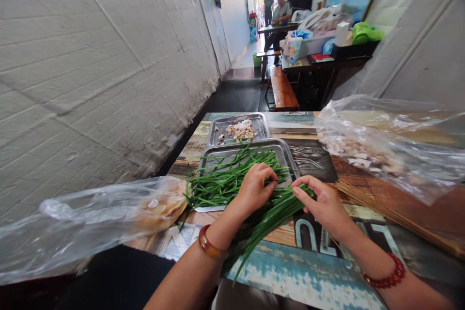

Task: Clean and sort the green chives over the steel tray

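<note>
My left hand is closed, its thumb and fingers pinched together above long green garlic chives heaped on a metal tray. Thin strands seem to be between its fingertips, partly hidden. My right hand pinches thumb to forefinger at the end of a bundle of garlic chives, which slants down toward the table's near edge. A thin bamboo skewer runs from under this hand toward my right forearm, in line with the fingertips; its front end is hidden.
Behind sits a smaller tray with chopped pale pieces. Clear plastic bags lie left and right, and several bamboo skewers at right. A bench, a loaded table and two people stand farther off.
</note>
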`<state>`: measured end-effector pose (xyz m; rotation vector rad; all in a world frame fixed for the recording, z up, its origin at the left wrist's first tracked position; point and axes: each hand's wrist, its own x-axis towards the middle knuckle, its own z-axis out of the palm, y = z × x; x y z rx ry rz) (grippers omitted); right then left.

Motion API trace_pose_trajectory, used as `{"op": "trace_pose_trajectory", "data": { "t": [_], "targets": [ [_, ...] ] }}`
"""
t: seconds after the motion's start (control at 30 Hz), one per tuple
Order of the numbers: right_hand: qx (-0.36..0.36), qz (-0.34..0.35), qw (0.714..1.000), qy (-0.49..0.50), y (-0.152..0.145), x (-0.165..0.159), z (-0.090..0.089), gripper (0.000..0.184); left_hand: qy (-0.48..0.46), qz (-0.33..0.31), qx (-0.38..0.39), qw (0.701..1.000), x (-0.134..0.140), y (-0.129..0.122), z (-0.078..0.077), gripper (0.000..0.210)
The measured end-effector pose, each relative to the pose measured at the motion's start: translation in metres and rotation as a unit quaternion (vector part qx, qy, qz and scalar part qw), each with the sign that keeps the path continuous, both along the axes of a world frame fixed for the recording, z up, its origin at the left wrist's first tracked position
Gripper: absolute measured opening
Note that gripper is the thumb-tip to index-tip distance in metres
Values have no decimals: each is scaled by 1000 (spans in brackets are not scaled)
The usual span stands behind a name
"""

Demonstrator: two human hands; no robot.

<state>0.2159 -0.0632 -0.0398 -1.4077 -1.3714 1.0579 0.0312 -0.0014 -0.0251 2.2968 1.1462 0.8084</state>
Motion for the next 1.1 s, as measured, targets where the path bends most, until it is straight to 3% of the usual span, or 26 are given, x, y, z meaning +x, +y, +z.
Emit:
{"op": "trace_pose_trajectory", "data": {
  "t": [0.13,0.3,0.53,0.67,1.1],
  "targets": [
    [-9,5,1000,11,0,1,0,36,-100,7,-86,991,1,-1,9,7],
    [-7,8,1000,8,-2,0,1,35,-161,17,-163,973,1,-2,14,8],
    [24,-2,1000,-17,0,-1,3,35,-276,2,-296,914,1,-2,14,17],
    [41,-8,998,-39,-1,-1,4,34,-251,-15,-301,920,2,-4,17,14],
    [50,-10,998,-40,-1,-2,5,28,-191,19,-223,956,4,-5,14,17]
  ]
}}
